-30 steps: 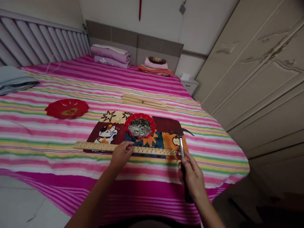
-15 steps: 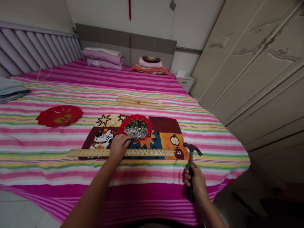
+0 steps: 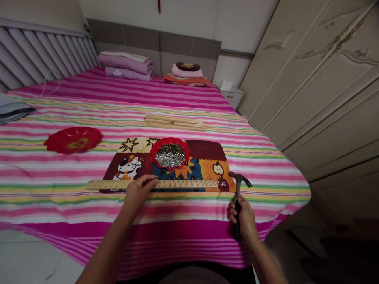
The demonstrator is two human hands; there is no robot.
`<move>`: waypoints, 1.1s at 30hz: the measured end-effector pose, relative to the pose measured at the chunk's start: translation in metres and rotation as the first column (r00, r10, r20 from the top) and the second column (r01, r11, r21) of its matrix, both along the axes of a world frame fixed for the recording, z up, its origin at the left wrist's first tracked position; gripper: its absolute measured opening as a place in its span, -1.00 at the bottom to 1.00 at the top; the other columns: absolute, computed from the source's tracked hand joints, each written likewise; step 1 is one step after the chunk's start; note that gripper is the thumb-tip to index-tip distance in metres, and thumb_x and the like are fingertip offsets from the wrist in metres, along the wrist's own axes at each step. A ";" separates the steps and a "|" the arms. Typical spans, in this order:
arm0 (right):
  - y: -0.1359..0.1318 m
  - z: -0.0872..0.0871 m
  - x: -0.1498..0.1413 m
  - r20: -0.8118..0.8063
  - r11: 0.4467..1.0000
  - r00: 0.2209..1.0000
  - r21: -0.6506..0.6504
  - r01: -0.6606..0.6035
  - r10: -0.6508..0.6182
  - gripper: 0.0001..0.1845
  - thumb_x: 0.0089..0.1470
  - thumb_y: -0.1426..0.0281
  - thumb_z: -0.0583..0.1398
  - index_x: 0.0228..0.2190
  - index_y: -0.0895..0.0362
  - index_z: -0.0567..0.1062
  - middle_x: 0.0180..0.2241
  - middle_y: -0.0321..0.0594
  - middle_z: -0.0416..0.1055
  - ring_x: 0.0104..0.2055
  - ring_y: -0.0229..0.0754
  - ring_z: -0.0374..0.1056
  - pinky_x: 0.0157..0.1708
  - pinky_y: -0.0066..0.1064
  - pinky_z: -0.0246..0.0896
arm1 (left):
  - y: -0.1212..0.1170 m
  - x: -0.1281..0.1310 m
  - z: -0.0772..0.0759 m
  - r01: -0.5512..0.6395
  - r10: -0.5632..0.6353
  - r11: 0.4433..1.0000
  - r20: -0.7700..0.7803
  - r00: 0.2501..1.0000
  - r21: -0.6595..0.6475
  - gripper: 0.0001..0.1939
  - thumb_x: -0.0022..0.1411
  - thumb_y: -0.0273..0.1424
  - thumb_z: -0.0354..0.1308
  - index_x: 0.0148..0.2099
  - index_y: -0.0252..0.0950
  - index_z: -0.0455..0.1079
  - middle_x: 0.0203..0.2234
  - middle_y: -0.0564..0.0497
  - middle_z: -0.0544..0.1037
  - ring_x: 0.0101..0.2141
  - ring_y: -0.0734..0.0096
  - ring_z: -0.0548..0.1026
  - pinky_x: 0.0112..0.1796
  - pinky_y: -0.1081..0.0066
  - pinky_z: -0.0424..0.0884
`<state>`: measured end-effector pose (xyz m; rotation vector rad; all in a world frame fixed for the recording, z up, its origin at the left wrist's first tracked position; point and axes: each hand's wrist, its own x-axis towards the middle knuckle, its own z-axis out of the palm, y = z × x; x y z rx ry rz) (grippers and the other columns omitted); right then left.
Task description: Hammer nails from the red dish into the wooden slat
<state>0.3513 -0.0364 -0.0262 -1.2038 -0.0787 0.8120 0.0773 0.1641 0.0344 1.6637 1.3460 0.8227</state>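
Observation:
A long wooden strip [image 3: 103,184] with rows of small holes lies across a patterned mat [image 3: 207,152]. Several nails [image 3: 201,182] stand along its right half. My left hand [image 3: 137,192] is over the middle of the strip, thumb and fingers pinched together just left of the standing nails; whatever is between the fingertips is too small to make out. Just beyond it, a red scalloped bowl [image 3: 152,154] holds a heap of loose nails [image 3: 170,156]. At the strip's right end, my right hand [image 3: 246,219] grips a claw hammer [image 3: 238,189] by its black handle, head upward.
More wooden strips [image 3: 171,123] lie on the striped bedspread [image 3: 124,122] farther back. A red scalloped plate [image 3: 63,138] is at left. Folded purple bedding [image 3: 127,65] and a smaller folded pile [image 3: 186,73] rest near the headboard [image 3: 189,45]. A wardrobe [image 3: 310,79] stands at right.
My left hand has moved from the near edge of the nail bowl back to the wooden strip. My right hand still holds the hammer in the same place. The view has tipped slightly downward.

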 end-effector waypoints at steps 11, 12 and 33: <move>-0.002 0.001 0.000 0.000 1.000 1.000 -0.015 -0.006 0.006 -0.67 -0.15 0.26 0.23 -0.34 0.04 0.22 -0.67 -0.56 0.18 -0.78 -0.44 0.03 -0.88 -0.68 -0.13 | -0.008 0.013 -0.011 0.084 -0.062 0.984 -0.137 0.989 0.160 -0.80 -0.03 -0.21 0.11 -0.39 -0.16 0.49 -0.45 0.10 0.61 -0.37 0.35 0.52 -0.28 0.43 0.40; -0.002 0.001 0.000 0.000 1.000 1.000 -0.014 -0.007 0.007 -0.67 -0.15 0.26 0.23 -0.34 0.04 0.21 -0.66 -0.56 0.18 -0.78 -0.44 0.03 -0.87 -0.69 -0.12 | -0.008 0.013 -0.013 0.101 -0.073 0.977 -0.148 0.986 0.190 -0.81 -0.02 -0.23 0.11 -0.40 -0.17 0.48 -0.44 0.09 0.61 -0.37 0.35 0.52 -0.27 0.42 0.40; 0.000 0.083 -0.071 0.634 0.902 0.644 -0.265 -0.340 0.429 -0.55 0.07 0.21 0.15 -0.01 0.10 0.42 -0.66 -0.42 0.27 -0.69 -0.34 0.17 -0.72 -0.54 0.10 | -0.022 0.019 -0.029 0.111 -0.050 0.942 -0.196 0.979 0.316 -0.87 0.08 -0.34 0.08 -0.39 -0.20 0.45 -0.44 0.05 0.57 -0.33 0.36 0.48 -0.27 0.39 0.35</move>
